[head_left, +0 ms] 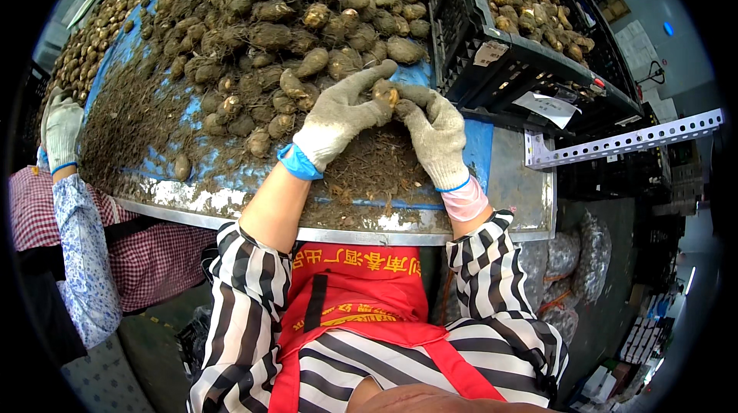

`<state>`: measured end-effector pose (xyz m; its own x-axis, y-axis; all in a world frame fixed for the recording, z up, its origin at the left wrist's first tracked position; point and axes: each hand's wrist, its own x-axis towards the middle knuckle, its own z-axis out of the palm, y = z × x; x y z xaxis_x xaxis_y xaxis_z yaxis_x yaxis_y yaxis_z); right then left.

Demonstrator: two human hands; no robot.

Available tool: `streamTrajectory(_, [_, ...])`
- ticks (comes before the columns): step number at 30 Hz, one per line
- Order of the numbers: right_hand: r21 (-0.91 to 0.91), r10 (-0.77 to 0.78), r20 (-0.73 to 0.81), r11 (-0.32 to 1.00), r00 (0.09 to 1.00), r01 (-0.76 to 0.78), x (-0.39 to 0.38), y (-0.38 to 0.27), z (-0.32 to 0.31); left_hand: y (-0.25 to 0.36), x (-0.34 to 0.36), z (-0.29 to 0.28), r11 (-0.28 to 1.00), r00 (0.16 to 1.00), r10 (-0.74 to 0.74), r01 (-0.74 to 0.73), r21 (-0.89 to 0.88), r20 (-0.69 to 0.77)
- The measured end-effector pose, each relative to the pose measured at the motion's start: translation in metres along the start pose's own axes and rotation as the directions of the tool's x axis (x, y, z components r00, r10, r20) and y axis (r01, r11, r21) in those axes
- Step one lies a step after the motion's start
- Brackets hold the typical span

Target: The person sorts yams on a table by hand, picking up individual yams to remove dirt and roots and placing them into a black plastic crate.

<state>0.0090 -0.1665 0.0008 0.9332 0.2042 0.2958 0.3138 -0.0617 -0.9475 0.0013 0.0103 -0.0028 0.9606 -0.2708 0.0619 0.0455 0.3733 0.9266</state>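
Note:
A small brown taro root (386, 92) is held between my two gloved hands, above the near edge of a large heap. My left hand (342, 114), in a soiled whitish work glove with a blue cuff under it, grips the taro from the left with thumb and fingers. From the right, the fingers of my right hand (437, 136) close on the same root; a pink cuff shows at that wrist. Just beyond lies the heap of hairy, root-covered taro (307, 36). Loose brown root fibres (369, 167) are scattered below my hands.
A black plastic crate (492, 55) of cleaner taro (530, 13) stands at the right. Beside it, a perforated metal bar (638, 142) juts out past the blue-topped table (478, 148). At the left, a co-worker's gloved hand (63, 132) rests near another taro pile (100, 36).

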Motion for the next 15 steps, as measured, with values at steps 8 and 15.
streamTrajectory(8, [-0.447,-0.078,-0.09,0.894,0.993,0.029,0.004,0.014,-0.007,-0.001,0.0,0.009,0.998,1.0,0.011,-0.009,-0.066,0.022])
streamTrajectory(15, [0.032,0.009,-0.055,0.999,0.998,-0.007,0.003,-0.006,-0.002,0.004,0.001,-0.001,0.962,0.998,0.052,-0.043,0.268,-0.028])
